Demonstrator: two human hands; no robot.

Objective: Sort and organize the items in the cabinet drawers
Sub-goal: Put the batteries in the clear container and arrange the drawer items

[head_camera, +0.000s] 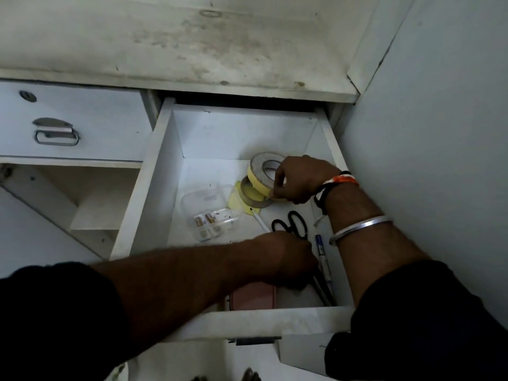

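Observation:
An open white drawer (154, 188) holds the items. My right hand (299, 180) grips a yellow tape roll (261, 169), tilted on a second, flatter tape roll (251, 195). My left hand (288, 259) reaches across the drawer's near right part, fingers closed on pens (325, 268) by the right wall; the exact grip is hidden. Black scissors (295, 222) lie just beyond the left hand, with a white pen (259, 220) beside them. A clear plastic box (211, 213) with small batteries sits mid-drawer. A pink case (254, 296) lies under my left forearm.
A shut drawer with a metal handle (55, 133) and keyhole is at the left, above an open shelf compartment (90, 204). A stained cabinet top (178, 42) runs above. A wall (439, 133) stands close on the right.

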